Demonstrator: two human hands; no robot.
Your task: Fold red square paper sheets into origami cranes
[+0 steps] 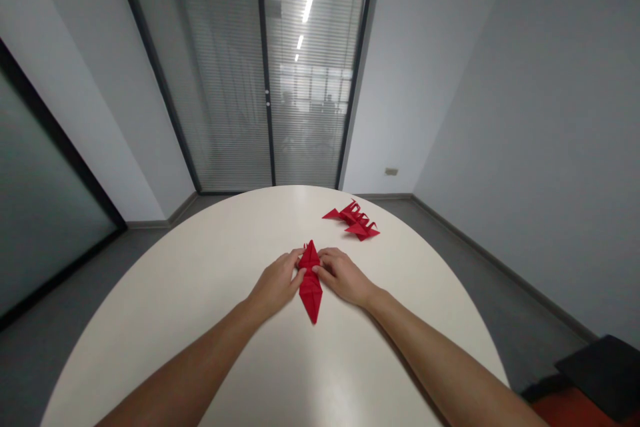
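Note:
A folded red origami paper [311,295], long and pointed at both ends, is between my hands over the middle of the table. My left hand [279,280] grips its left edge, thumb on top and fingers behind. From the right, my right hand [345,275] pinches the opposite edge, its thumb pressed near the paper's centre. Crease lines run along and across the paper. A small red tip shows by my left fingertips; what it belongs to is partly hidden.
Several finished red origami pieces, apparently paper cranes [356,220], stand grouped at the far right of the round white table [200,280]. A black and orange chair [595,380] is at the lower right. Behind the table are a glass partition with blinds [230,80] and grey walls.

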